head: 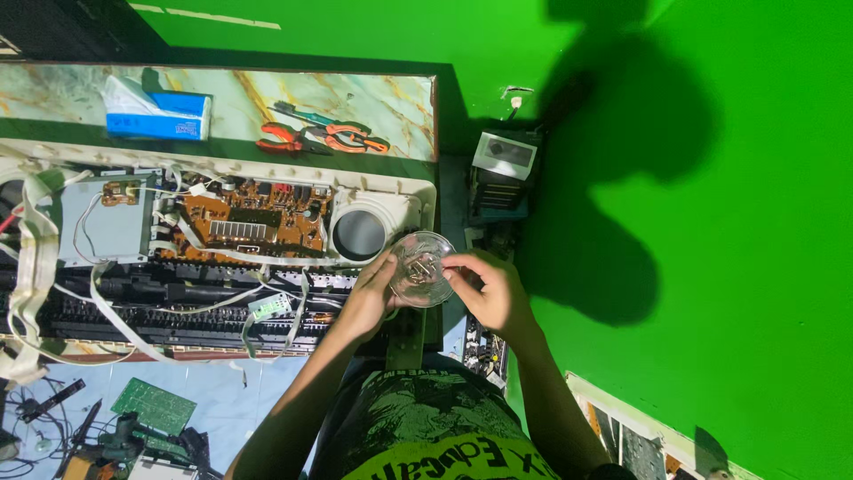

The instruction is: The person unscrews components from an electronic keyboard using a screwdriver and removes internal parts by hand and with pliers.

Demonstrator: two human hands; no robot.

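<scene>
A small clear glass bowl (pixel 421 267) with several screws in it sits between my two hands, just off the right end of the opened keyboard. My left hand (pixel 369 293) grips the bowl's left rim. My right hand (pixel 491 289) holds its right side, with fingertips reaching over the rim into the bowl. The opened electronic keyboard (pixel 222 258) lies on the table to the left, its brown circuit board (pixel 253 222) and round grey speaker opening (pixel 359 234) exposed, with white ribbon cables across it.
Orange-handled pliers (pixel 324 138) and a blue tissue box (pixel 160 116) lie on the marble-patterned tabletop behind the keyboard. A small device (pixel 504 169) stands at the table's right end. A green circuit board (pixel 153 404) and tools lie on the floor at lower left. Green backdrop fills the right.
</scene>
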